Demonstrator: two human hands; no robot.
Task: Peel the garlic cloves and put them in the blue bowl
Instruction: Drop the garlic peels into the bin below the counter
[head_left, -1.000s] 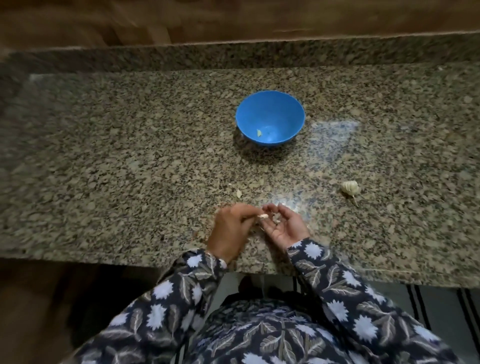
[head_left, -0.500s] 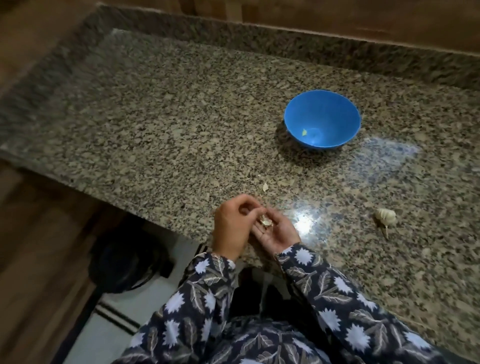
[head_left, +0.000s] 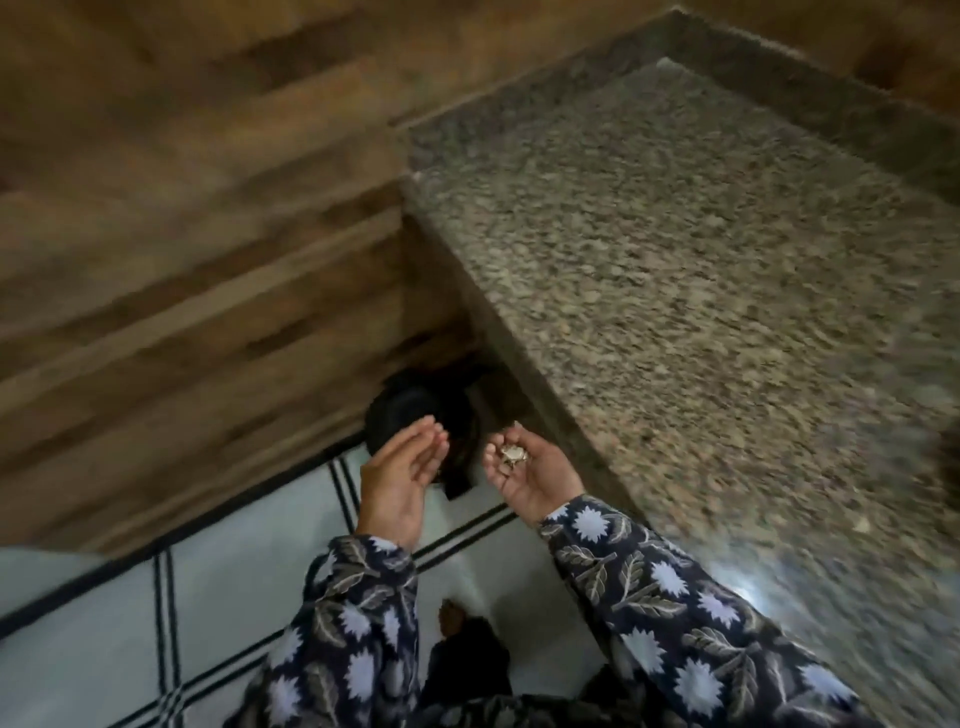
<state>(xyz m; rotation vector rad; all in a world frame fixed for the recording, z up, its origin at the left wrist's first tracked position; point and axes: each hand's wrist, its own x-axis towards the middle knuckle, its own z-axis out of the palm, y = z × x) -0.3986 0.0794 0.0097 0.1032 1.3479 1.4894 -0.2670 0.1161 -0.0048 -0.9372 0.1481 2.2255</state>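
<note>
Garlic (head_left: 511, 454) lies in the cupped right grip (head_left: 530, 478), fingers curled round it; the left grip (head_left: 400, 483) nearby is wide.

Left hand (head_left: 402, 480) opens, parting from right hand (head_left: 530, 475) cupping pale papery garlic skins (head_left: 511, 454); both now beyond speckled granite counter (head_left: 701, 312) edge

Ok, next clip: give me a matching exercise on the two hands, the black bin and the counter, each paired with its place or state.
Things:
1. left hand
2. right hand
3. black bin
4. counter

Places or states:
A. speckled stone, on the right of the view
B. fingers nearly straight, holding nothing
C. tucked low below the counter's end, just beyond the hands
D. cups pale garlic scraps in its palm

Pairs: 1-B, 2-D, 3-C, 4-A.
</note>
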